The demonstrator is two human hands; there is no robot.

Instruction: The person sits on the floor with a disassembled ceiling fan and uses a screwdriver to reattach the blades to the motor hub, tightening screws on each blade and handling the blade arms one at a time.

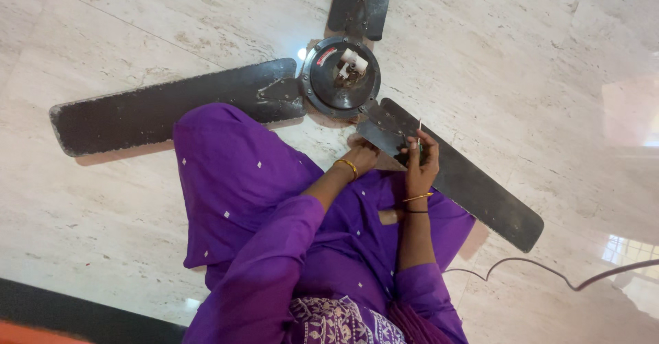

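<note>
Right hand (420, 160) gripping thin screwdriver (419, 133), left hand (362, 156) resting flat on ceiling fan blade (473, 186), no containers

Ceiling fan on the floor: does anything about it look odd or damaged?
Yes. The ceiling fan lies on the marble floor, its dark blades dusty with worn, whitish edges. The right hand holds a thin tool upright over one blade.

Dark three-bladed ceiling fan (341, 76) lies flat on the floor; thin screwdriver (419, 133), perhaps, stands upright above one blade.
</note>
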